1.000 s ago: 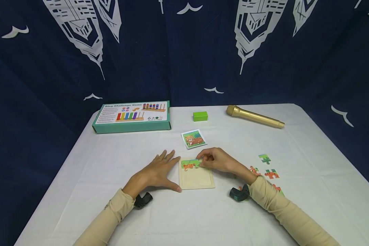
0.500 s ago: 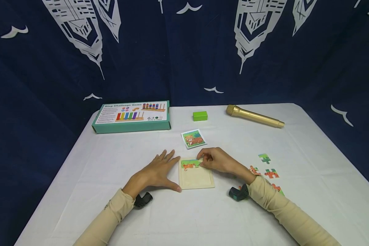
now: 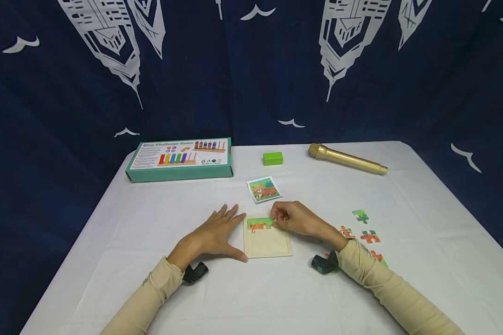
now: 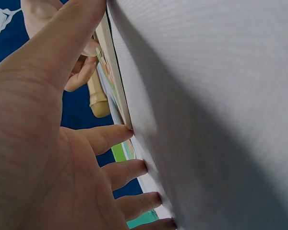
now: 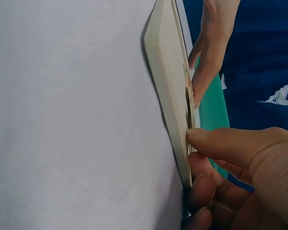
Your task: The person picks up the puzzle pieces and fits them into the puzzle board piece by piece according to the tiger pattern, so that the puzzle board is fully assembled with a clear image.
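Note:
A pale wooden puzzle board (image 3: 268,244) lies on the white table, with joined puzzle pieces (image 3: 257,224) of green and orange along its far edge. My left hand (image 3: 218,235) is spread at the board's left side, index fingertip and thumb tip against its edge. At the far right corner my right hand (image 3: 297,218) pinches a puzzle piece (image 5: 191,108), which sits slightly raised and tilted over the board in the right wrist view. My right thumb (image 5: 221,141) is at the board's rim; the fingers hide most of that piece in the head view.
Loose puzzle pieces (image 3: 370,237) lie to the right, several partly under the right forearm. Beyond the board rests a tiger picture card (image 3: 264,189). Farther back are a green block (image 3: 273,158), a gold microphone (image 3: 348,159) and a green game box (image 3: 179,159).
My right hand has shifted very slightly to the right along the board's far edge, still pinching the piece. The left hand has stayed in place.

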Available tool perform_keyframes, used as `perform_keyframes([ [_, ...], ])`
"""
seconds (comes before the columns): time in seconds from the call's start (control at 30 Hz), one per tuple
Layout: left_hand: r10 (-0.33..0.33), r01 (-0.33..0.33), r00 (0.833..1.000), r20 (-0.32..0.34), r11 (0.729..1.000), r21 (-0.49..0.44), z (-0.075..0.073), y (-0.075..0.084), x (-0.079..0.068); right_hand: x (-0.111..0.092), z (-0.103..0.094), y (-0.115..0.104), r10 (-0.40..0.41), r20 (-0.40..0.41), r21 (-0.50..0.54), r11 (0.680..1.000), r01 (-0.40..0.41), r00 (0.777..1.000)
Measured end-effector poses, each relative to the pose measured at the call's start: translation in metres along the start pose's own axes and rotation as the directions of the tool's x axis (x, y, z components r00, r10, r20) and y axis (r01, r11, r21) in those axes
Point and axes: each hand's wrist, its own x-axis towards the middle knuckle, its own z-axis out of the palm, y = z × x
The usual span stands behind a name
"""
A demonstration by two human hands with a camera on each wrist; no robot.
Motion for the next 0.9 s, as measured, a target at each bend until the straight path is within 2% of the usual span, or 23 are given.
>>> perform_keyframes([
  [0.6,-0.004,0.004,1.000,0.008,1.000,0.009,0.000,0.000,0.000,-0.006,-0.002,-0.002,0.003,0.003,-0.005,1.000,-0.003,1.000],
  [0.9,-0.009,0.009,1.000,0.009,1.000,0.011,0.001,0.000,0.001,-0.021,-0.024,-0.001,-0.014,-0.067,-0.013,1.000,0.013,0.998],
])
